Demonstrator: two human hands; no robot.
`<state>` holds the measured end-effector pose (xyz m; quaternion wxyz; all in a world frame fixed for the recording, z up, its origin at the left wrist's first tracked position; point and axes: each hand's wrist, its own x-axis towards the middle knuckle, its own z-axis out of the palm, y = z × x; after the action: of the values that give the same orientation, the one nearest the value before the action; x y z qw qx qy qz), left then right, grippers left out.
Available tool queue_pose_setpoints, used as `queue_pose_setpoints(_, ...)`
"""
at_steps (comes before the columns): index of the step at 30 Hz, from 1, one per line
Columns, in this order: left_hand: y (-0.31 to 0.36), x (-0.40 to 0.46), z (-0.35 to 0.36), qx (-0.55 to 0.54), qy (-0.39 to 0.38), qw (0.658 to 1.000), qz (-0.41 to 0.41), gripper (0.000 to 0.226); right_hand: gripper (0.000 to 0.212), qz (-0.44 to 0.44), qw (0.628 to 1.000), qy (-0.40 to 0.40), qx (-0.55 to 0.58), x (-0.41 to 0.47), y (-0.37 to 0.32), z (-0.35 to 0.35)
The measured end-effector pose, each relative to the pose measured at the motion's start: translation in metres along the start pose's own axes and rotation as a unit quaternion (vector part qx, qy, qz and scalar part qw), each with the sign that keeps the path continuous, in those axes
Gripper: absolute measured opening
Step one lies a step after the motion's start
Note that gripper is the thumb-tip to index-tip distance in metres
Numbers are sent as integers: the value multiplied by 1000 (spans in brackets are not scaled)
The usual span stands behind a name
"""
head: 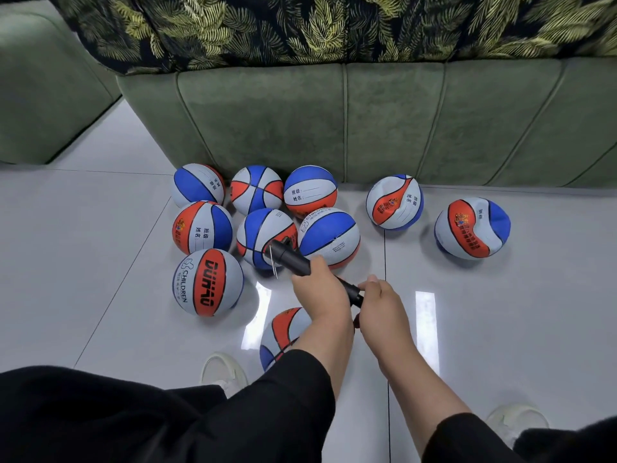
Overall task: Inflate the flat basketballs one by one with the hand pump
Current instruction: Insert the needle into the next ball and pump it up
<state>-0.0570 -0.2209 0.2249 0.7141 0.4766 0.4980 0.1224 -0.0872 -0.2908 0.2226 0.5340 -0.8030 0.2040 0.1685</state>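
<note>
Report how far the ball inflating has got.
Seven balls clustered by the sofa look round, probably done. In hand: the left hand grips the pump barrel, the right hand its handle; the needle is in no ball. Left: two dented balls on the right. The ball under the arms is unclear.

The person is wearing loose black sleeves (293, 392) pushed up so that both forearms are showing bare, the left hand (319, 292) and right hand (384, 305) carrying no rings or gloves, dark trousers (83, 419), and pale off-white shoes (223, 369) on the grey tiled floor (100, 262).
</note>
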Motion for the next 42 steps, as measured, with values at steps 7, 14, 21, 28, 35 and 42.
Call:
queue_pose_setpoints(7, 17, 16, -4, -3, -2, 1000, -13, 23, 40, -24, 1000, -13, -9, -3, -2, 0)
queue_pose_setpoints(14, 11, 29, -6, -14, 15, 999, -31, 16, 40, -6, 1000, -2, -17, -2, 8, -9)
queue_pose_setpoints(21, 1, -2, 5, -10, -4, 999, -39, 27, 31, -24, 999, 8, -20, 3, -5, -8)
queue_pose_setpoints(28, 9, 6, -2, -28, 5, 999, -42, 18, 34, -39, 999, -13, -28, -1, -4, -6)
queue_pose_setpoints(35, 19, 27, -7, -36, 22, 998, -37, 7, 38, -19, 999, -1, -32, 1, 7, -22)
queue_pose_setpoints(42, -1, -4, 1, -15, 0, 1000, -25, 20, 38, -15, 999, 12, -27, 1, 2, -10)
